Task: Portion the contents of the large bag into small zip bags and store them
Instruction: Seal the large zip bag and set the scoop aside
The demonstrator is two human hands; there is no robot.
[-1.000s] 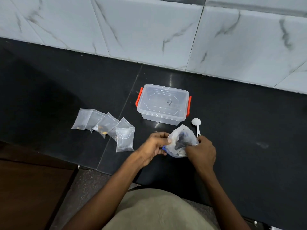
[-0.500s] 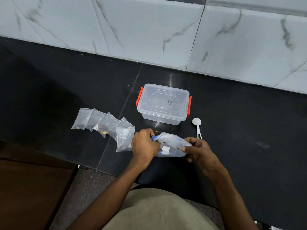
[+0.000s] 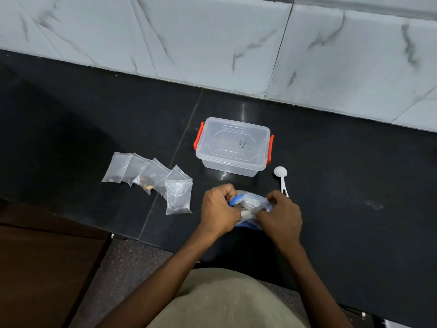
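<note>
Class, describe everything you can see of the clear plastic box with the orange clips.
The clear plastic box is a small rectangular tub of see-through plastic with rounded corners. Its clear lid, embossed with an angular outline and a small dark mark, sits on top, and an orange clip shows at each short end. It stands upright on the black counter near the tiled wall, beyond the hands. Nothing shows inside. The white spoon lies beside it, apart; neither hand touches it.

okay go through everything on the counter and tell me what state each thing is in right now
Large bag: held by both hands.
Left hand: grips the bag.
Right hand: grips the bag.
Plastic box: lid on.
Small zip bags: lying overlapped, some holding bits.
Spoon: lying untouched.
</note>
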